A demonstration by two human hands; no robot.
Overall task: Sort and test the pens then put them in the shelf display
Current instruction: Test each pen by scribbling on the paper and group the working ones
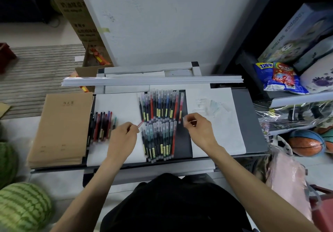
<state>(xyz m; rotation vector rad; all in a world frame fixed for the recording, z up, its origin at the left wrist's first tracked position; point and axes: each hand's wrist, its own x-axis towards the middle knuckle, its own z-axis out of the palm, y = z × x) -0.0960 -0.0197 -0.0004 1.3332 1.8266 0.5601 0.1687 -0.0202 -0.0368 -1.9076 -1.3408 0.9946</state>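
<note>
In the head view, the left hand (pixel 124 138) at centre frame grips a red pen (pixel 140 123) in curled fingers, the pen's end angled toward the upper right. The right hand (pixel 198 129), just right of centre, pinches what seems to be a clear cap (pixel 184 119), though blur leaves that unsure. Between the hands, capped pens lie on the grey worktop (pixel 249 123) in an upper row (pixel 162 105) and a lower row (pixel 158 141). A smaller group of pens (pixel 101 125) lies left of the left hand, beside a stack of brown notebooks (pixel 61 129). A scribbled white sheet (pixel 225 132) lies beneath the right hand.
</note>
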